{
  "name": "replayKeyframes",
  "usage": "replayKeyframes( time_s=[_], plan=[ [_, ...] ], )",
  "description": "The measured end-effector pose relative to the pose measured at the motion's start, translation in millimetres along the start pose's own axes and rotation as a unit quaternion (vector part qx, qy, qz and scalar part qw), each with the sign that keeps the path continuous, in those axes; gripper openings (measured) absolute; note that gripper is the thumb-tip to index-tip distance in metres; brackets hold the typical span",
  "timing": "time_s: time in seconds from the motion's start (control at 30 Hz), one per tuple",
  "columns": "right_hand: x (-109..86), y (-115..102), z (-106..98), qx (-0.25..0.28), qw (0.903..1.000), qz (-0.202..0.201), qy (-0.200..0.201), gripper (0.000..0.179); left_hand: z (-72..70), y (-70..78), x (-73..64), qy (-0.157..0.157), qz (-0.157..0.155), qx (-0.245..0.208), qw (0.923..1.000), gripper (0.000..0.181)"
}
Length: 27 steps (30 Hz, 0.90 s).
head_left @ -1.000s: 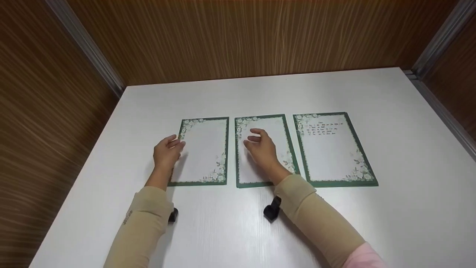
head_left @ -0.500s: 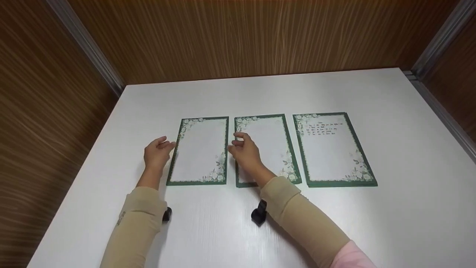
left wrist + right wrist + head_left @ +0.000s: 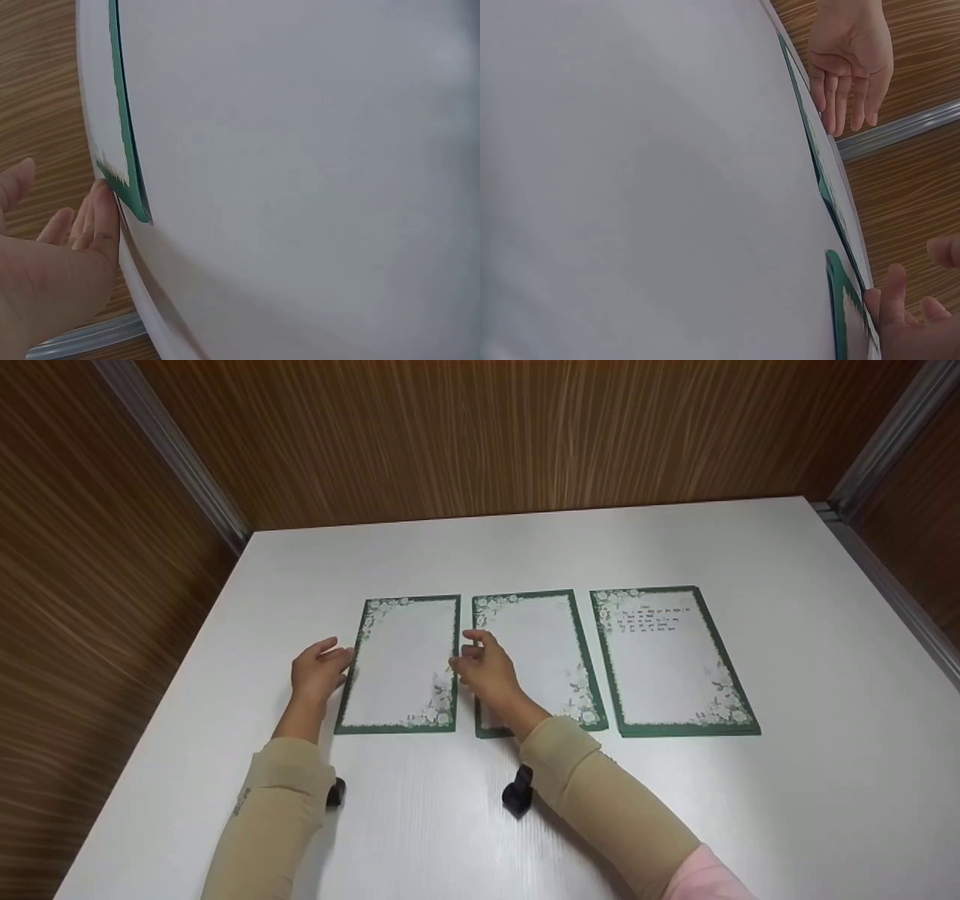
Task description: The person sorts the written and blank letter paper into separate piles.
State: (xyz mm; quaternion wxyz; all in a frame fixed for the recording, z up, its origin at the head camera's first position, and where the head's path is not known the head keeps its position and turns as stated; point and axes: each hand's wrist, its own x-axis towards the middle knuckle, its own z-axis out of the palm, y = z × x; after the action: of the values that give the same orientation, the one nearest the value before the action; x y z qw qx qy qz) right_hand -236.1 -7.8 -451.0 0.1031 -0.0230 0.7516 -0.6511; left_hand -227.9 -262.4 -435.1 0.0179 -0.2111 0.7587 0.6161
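Three stacks of green-bordered, flower-cornered letter paper lie side by side in the head view: a left stack (image 3: 405, 667), a middle stack (image 3: 540, 652) and a right stack (image 3: 667, 682) with handwritten lines at its top. My left hand (image 3: 316, 673) is at the left edge of the left stack, fingers loosely bent; in the left wrist view its fingertips meet the paper's green edge (image 3: 131, 191). My right hand (image 3: 491, 673) reaches over the middle stack, its fingertips by the left stack's right edge. Whether they touch that edge, I cannot tell. Neither hand grips any paper.
The stacks rest on a white table (image 3: 420, 810) enclosed by wood-grain panels (image 3: 480, 442) at the back and sides, with metal strips at the corners. Small black devices (image 3: 517, 793) sit under both wrists. Narrow gaps separate the stacks.
Both hands have shifted left: the left hand from over the left stack to its left edge, the right hand from the middle stack toward the left stack's right edge. The stacks look nearly unmoved.
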Motion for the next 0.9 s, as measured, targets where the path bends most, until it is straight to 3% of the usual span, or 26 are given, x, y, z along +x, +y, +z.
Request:
replayKeyframes(
  time_s=[0.27,0.53,0.77,0.9],
  plan=[
    [1.0,0.7,0.5,0.021,0.9997,0.008,0.007,0.052,0.0,0.9,-1.5,0.008,0.0,-0.024,0.9997,0.055],
    [2.9,1.1,-0.1,0.053,0.9986,0.006,0.008,0.053,-0.8,-0.5,-3.0,0.014,0.022,-0.056,0.9981,0.052],
    [0.2,0.0,-2.2,0.079,0.9967,0.019,-0.007,0.057,-0.6,-4.5,1.6,0.017,0.054,-0.038,0.9976,0.052],
    [0.0,1.6,-3.4,0.1,0.9947,0.017,-0.015,0.058,-1.5,-5.3,1.9,0.007,0.056,-0.004,0.9984,0.052]
  ],
)
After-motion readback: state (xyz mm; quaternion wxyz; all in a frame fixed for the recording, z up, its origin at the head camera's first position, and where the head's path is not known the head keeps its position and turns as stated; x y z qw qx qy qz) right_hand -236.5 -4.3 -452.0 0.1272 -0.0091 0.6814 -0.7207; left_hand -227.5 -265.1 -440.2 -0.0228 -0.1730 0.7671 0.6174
